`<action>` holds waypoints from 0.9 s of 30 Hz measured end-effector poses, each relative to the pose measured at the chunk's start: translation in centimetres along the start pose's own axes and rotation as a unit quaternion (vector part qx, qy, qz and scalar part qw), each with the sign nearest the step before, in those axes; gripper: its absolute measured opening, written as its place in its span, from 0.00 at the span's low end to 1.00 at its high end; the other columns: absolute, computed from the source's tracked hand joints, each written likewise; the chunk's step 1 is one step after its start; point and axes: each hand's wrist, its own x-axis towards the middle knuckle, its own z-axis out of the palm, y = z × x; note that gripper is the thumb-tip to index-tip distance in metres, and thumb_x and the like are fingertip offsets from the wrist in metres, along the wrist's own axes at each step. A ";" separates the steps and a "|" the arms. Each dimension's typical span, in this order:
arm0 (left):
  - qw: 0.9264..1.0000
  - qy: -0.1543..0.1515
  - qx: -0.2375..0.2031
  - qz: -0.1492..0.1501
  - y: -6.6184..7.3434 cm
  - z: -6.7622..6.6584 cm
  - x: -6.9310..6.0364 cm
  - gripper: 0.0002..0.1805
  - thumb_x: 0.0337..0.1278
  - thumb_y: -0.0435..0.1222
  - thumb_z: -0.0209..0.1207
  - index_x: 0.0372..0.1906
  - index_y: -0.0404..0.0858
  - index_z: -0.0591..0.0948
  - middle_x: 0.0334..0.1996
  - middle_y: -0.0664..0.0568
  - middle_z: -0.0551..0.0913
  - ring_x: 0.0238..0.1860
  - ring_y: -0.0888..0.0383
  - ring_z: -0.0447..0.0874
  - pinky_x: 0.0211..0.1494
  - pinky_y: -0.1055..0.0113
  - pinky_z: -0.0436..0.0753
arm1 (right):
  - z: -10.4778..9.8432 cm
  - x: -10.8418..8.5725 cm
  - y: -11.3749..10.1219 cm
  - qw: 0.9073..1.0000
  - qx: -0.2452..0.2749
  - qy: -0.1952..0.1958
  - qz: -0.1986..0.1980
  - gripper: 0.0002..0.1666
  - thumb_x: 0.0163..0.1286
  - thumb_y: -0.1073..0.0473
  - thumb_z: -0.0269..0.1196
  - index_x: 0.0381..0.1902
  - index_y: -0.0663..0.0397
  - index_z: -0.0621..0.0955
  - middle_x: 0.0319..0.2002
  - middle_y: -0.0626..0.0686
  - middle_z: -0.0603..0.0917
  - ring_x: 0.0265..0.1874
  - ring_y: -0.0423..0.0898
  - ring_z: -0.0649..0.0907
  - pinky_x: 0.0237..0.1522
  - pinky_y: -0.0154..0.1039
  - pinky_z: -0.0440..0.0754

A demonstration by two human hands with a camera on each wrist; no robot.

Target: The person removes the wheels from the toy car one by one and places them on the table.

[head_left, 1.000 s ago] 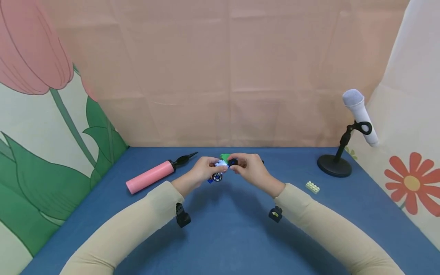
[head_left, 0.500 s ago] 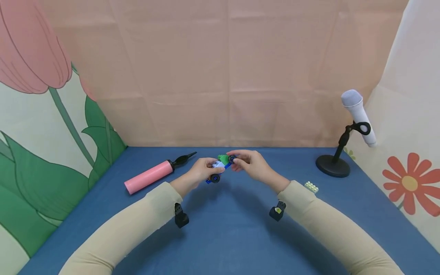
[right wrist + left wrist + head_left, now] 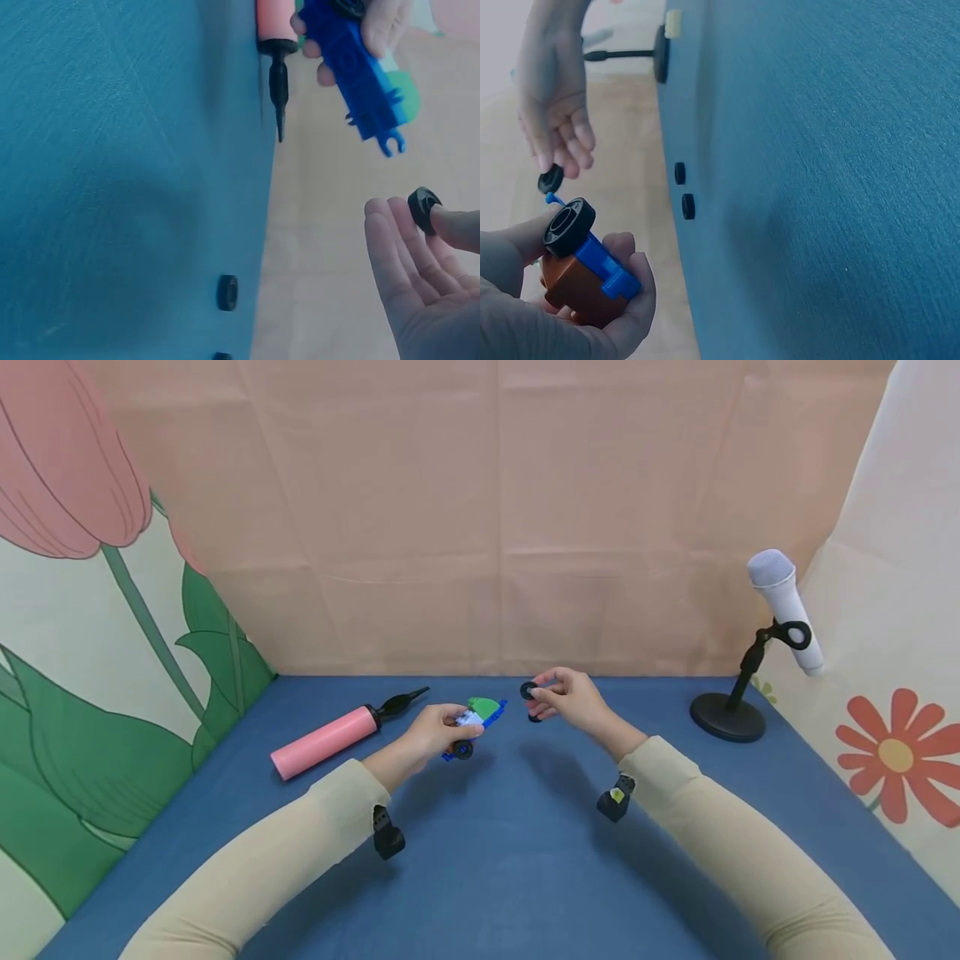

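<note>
My left hand (image 3: pixel 431 732) grips a small toy car (image 3: pixel 483 708) above the table. The car has a blue chassis, a green front part, white and brown parts, and a black wheel (image 3: pixel 570 227) at one end. Its other end shows a bare blue clip (image 3: pixel 390 141) in the right wrist view. To the right, my right hand (image 3: pixel 576 700) pinches a loose black wheel (image 3: pixel 424 210) between thumb and finger, apart from the car. Two more black wheels, one nearer (image 3: pixel 688 206) and one farther (image 3: pixel 679 173), stand on the table in the left wrist view.
A pink hand pump (image 3: pixel 326 743) with a black nozzle lies on the blue table (image 3: pixel 487 877) at left. A white microphone (image 3: pixel 785 602) stands on a black stand (image 3: pixel 729 717) at back right. Beside its base, the left wrist view shows a pale yellow brick (image 3: pixel 673 24).
My right hand has drawn away from the car to the right, carrying the black wheel, which was against the car's front. My left hand has shifted slightly left, still holding the car.
</note>
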 end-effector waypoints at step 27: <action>1.000 0.021 0.009 -0.020 -0.9 -0.6 0.0 0.34 0.58 0.46 0.65 0.68 0.41 0.70 0.58 0.43 0.77 0.48 0.52 0.76 0.39 0.68 0.77 | 4.8 6.0 6.1 0.939 0.152 0.175 0.255 0.15 0.64 0.66 0.65 0.48 0.68 0.82 0.27 0.56 0.86 0.20 0.42 0.86 0.36 0.39 0.86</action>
